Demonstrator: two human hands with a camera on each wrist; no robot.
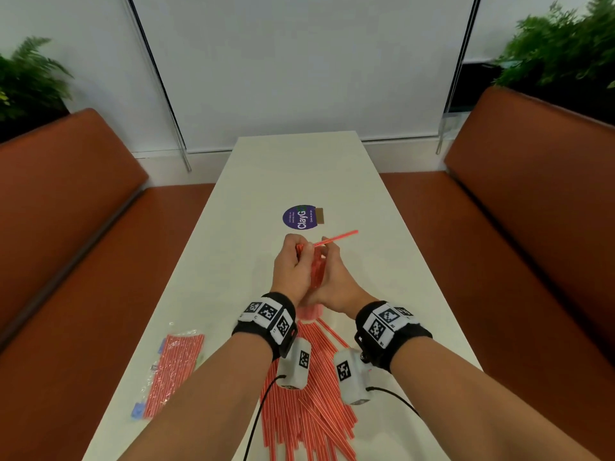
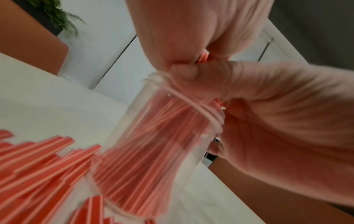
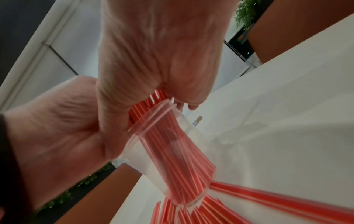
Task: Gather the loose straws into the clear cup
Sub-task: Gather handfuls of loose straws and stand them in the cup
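Straws (image 1: 315,267) between both hands' fingers (image 1: 301,249)

Cup (image 2: 153,136) on table (image 1: 299,168) (straws (image 3: 172,159) inside); loose straws (image 1: 309,410) nearer; packet (image 1: 173,367) left.

Clear cup (image 2: 153,136) standing on white table (image 2: 47,103), packed with red straws (image 2: 145,151), both hands closed around the bundle above its rim, loose straws (image 2: 38,163) lying beside it

White table (image 1: 332,168) with loose straws (image 1: 309,410), bagged straws (image 1: 173,371), purple sticker (image 1: 299,217).
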